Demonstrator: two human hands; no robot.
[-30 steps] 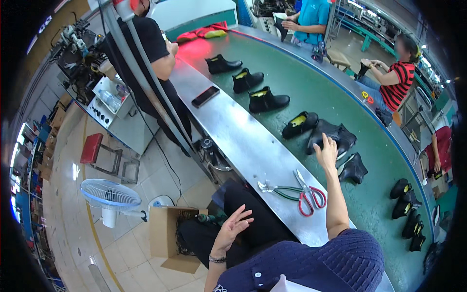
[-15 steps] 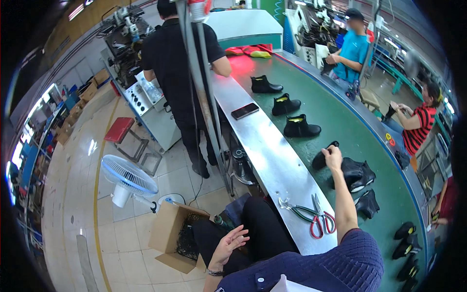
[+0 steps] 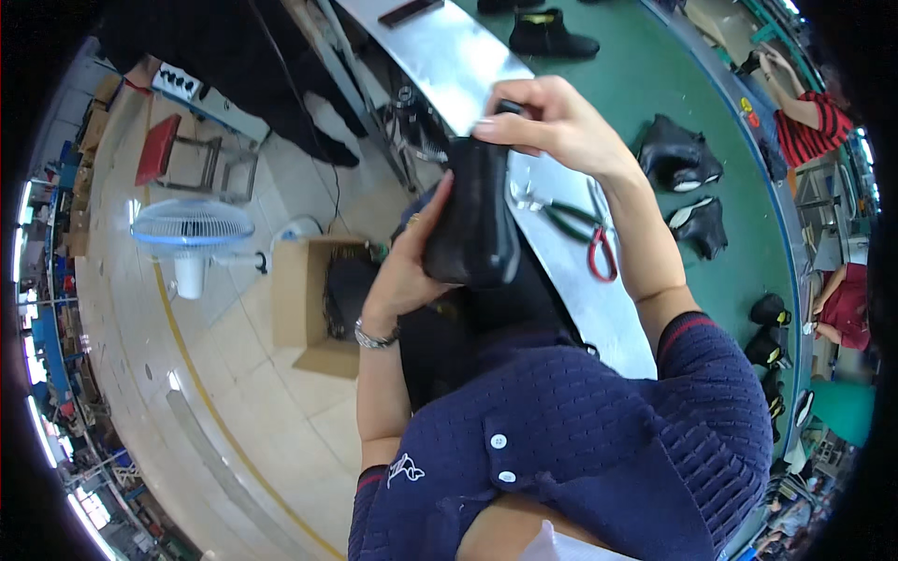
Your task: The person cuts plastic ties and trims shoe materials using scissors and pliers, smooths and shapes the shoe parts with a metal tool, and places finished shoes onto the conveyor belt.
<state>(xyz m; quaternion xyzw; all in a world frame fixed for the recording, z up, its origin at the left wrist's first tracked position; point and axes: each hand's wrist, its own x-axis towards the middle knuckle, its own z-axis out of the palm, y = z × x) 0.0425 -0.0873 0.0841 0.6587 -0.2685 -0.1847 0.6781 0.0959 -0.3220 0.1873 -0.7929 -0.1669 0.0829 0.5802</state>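
A black ankle boot (image 3: 468, 220) is held up between my two hands above my lap, its toe end toward me and slightly blurred. My left hand (image 3: 412, 262) wraps the boot's left side, thumb along it and fingers beneath. Up at its top end, my right hand (image 3: 552, 122) pinches the edge by the opening between thumb and fingers. Under my right forearm, on the metal ledge (image 3: 468, 56), lie pliers with green grips (image 3: 567, 209) and red-handled scissors (image 3: 603, 262), partly covered by the arm.
Black boots (image 3: 552, 35) stand on the green belt (image 3: 617, 84), including a dark pair (image 3: 678, 154) to my right. An open cardboard box (image 3: 299, 280) is at my left, near a fan (image 3: 192, 224) and a red stool (image 3: 159, 150). Co-workers sit across the belt.
My right hand has lifted the boot off the belt and brought it over my lap. My left hand has risen from my lap and closed on it. The view has tilted down.
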